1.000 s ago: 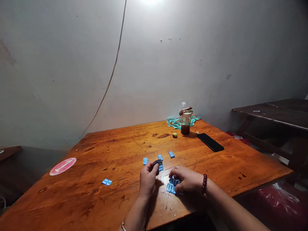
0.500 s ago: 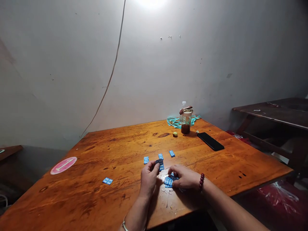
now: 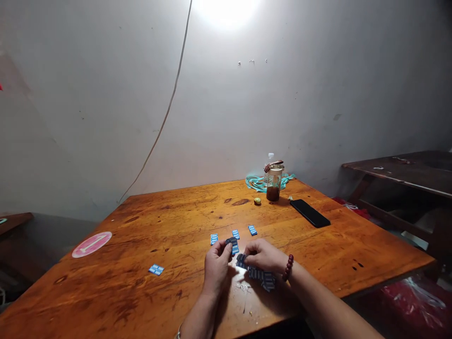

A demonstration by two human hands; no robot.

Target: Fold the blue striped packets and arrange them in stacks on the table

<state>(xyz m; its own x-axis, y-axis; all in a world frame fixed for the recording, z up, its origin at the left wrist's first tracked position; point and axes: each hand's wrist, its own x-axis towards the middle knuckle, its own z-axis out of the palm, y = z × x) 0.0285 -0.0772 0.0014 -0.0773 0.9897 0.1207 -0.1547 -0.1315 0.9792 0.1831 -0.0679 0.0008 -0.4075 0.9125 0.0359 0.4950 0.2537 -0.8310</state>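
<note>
My left hand (image 3: 216,266) pinches a few small blue-and-white striped labels (image 3: 233,246) between thumb and fingers. To its right, my right hand (image 3: 266,256), with a red bead bracelet at the wrist, closes its fingertips on another striped label (image 3: 241,261). Under and beside that hand spreads a loose pile of striped labels (image 3: 260,274), partly in its shadow. Beyond both hands lie a left label stack (image 3: 213,239), a middle label stack (image 3: 236,234) and a right label stack (image 3: 252,230). Farther left rests a separate group of labels (image 3: 156,270).
The wooden table (image 3: 169,226) also bears a black phone (image 3: 310,213), a strapped bottle with dark liquid (image 3: 273,186), a small yellowish round object (image 3: 257,201) and turquoise ribbon (image 3: 256,183). A pink round sticker (image 3: 92,245) is at the left edge. Another table (image 3: 406,169) stands right.
My right hand has shifted slightly left and now holds a label at its fingertips, close to my left hand. The pile beneath looks more spread. My left hand keeps its pinch.
</note>
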